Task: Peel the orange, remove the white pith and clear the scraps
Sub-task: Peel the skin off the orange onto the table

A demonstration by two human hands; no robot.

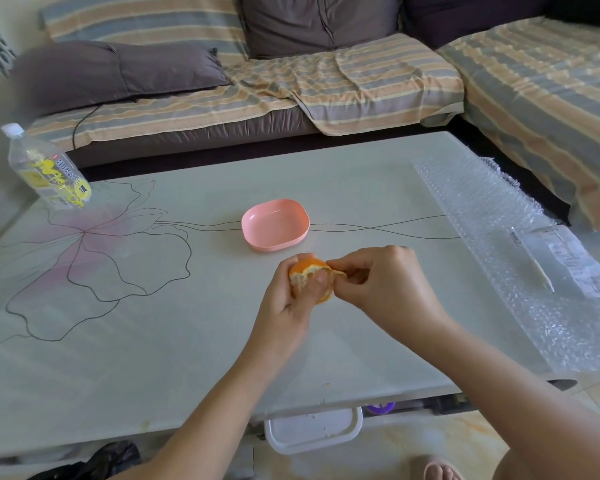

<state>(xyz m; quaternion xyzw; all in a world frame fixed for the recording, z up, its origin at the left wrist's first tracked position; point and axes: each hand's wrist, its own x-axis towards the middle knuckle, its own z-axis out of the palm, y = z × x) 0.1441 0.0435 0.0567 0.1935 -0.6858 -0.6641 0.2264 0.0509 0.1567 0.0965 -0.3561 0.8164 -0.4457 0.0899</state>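
orange [308, 267] in left hand [284, 308]

Single head-worn wide-angle view
It looked forward and down, close over the pale table with a line-drawn flower [187, 358], facing the striped-covered sofa [361, 84] beyond its far edge.

The left hand [290, 301] curls cupped, the right hand [388, 285] pinching against it.

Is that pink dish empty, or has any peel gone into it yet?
Empty: the pink dish shows only its bare, glossy inside; nothing lies in it.
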